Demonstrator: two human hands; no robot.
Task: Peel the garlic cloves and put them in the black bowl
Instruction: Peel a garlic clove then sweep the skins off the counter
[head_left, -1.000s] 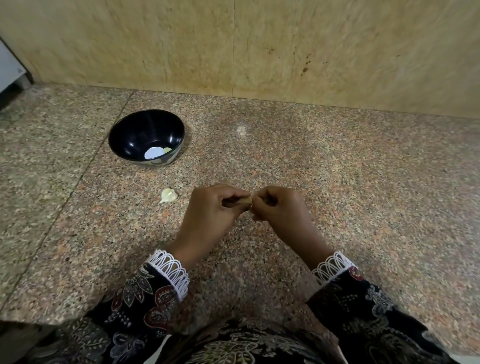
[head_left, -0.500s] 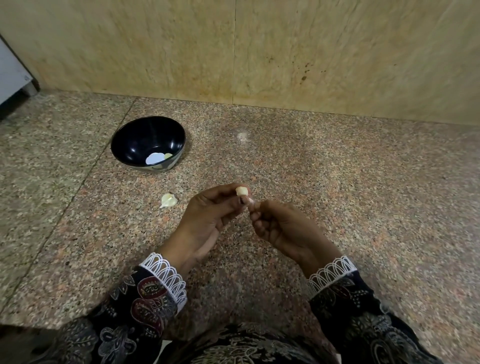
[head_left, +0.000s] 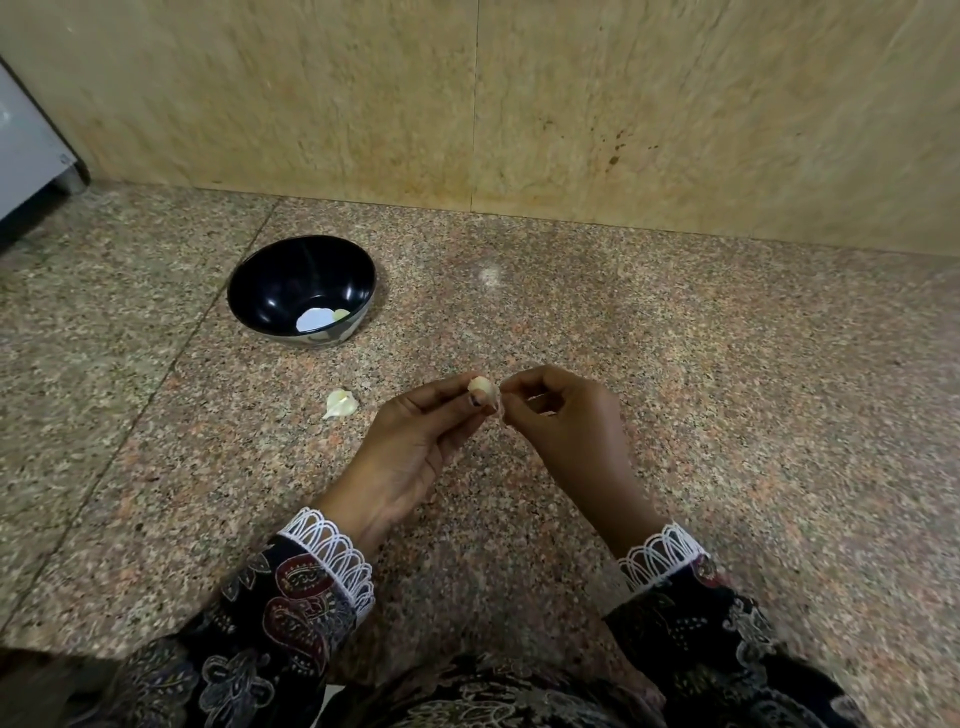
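Close to the person, the left hand (head_left: 415, 447) pinches a small pale garlic clove (head_left: 480, 385) at its tip; the right hand (head_left: 566, 421) pinches its thin papery skin. It looks light, hard and slippery — best held by its ends. Farther off sits the shiny round black bowl (head_left: 270, 280).

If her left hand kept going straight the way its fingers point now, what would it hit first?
Probably the right hand: the left hand points up and right, pinching the garlic clove, and the right fingertips already touch the clove's skin there.
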